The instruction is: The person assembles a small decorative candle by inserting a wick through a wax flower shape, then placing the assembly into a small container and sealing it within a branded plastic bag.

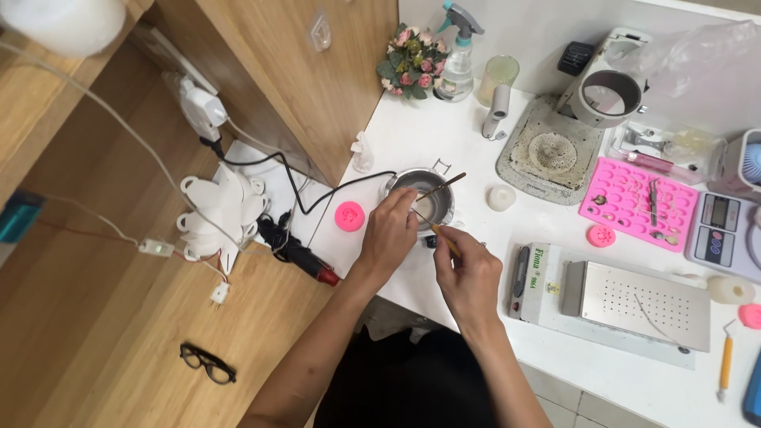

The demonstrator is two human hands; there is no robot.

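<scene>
The left hand (388,234) reached over the small metal pot (422,194) near the front edge of the white surface (444,135), its grip pinched narrow on a thin stick (441,187) slanting across the pot's rim. The right hand (469,273), just beside it, held a wooden-handled tool (445,238) in a closed grip, tip toward the pot. A pink round mould (349,215) lay left of the pot.
</scene>
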